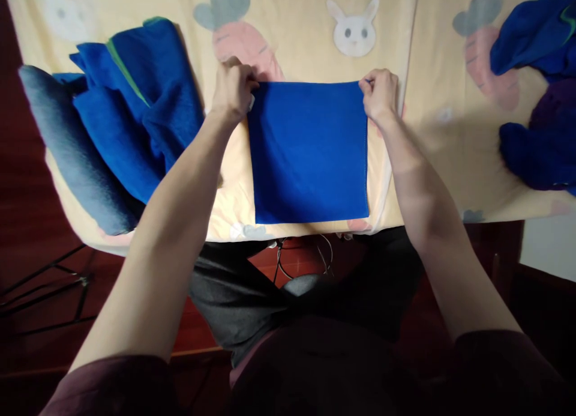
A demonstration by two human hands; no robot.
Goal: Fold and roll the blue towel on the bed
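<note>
A square blue cloth (pixel 310 152) lies spread flat near the front edge of the table, directly before me. Its far left corner is pinched in my left hand (pixel 231 89), where a small white tag shows beside the fingers. At the far right corner, my right hand (pixel 381 95) grips the cloth between thumb and fingers. The far edge runs nearly straight between both hands, and the near edge rests on the table cover.
Left of me lie a heap of blue cloths (pixel 130 98) with green trim and a grey-blue roll (pixel 74 146). More crumpled blue cloth (pixel 540 155) sits at the far right. A yellow cover (pixel 297 2) with rabbit and carrot prints drapes the table.
</note>
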